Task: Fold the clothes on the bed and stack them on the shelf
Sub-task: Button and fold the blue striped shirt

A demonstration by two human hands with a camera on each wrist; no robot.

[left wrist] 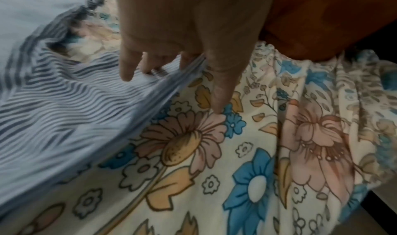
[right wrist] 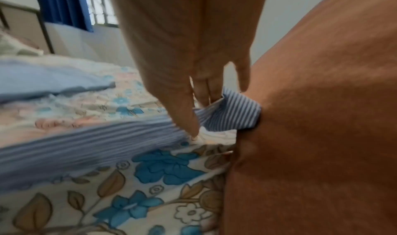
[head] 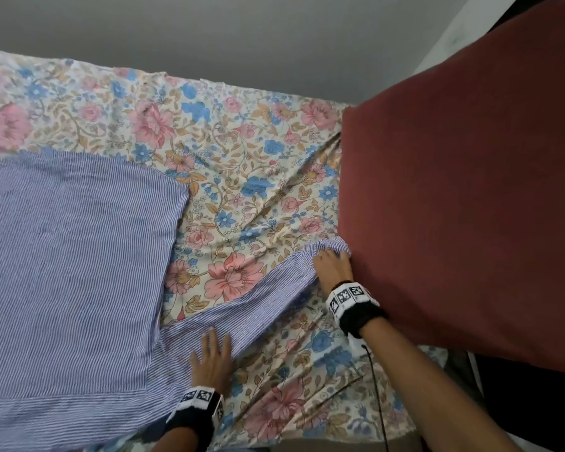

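Note:
A blue-and-white striped shirt (head: pixel 72 256) lies spread flat on the left of the floral bed sheet (head: pixel 242 151). One sleeve (head: pixel 268 288) stretches to the right. My right hand (head: pixel 331 261) pinches its cuff (right wrist: pixel 234 113) against the red-brown pillow, thumb under the fabric and fingers on top (right wrist: pixel 199 113). My left hand (head: pixel 212 353) is on the sleeve near the shoulder. In the left wrist view it (left wrist: pixel 199 79) has the sleeve's edge (left wrist: pixel 75 102) gathered between thumb and fingers.
A large red-brown pillow (head: pixel 454 207) fills the right side, touching the cuff. A grey wall runs behind the bed. A blue curtain (right wrist: pixel 62 6) and window show in the right wrist view. A black cable (head: pixel 377 386) hangs from my right wrist. No shelf is in view.

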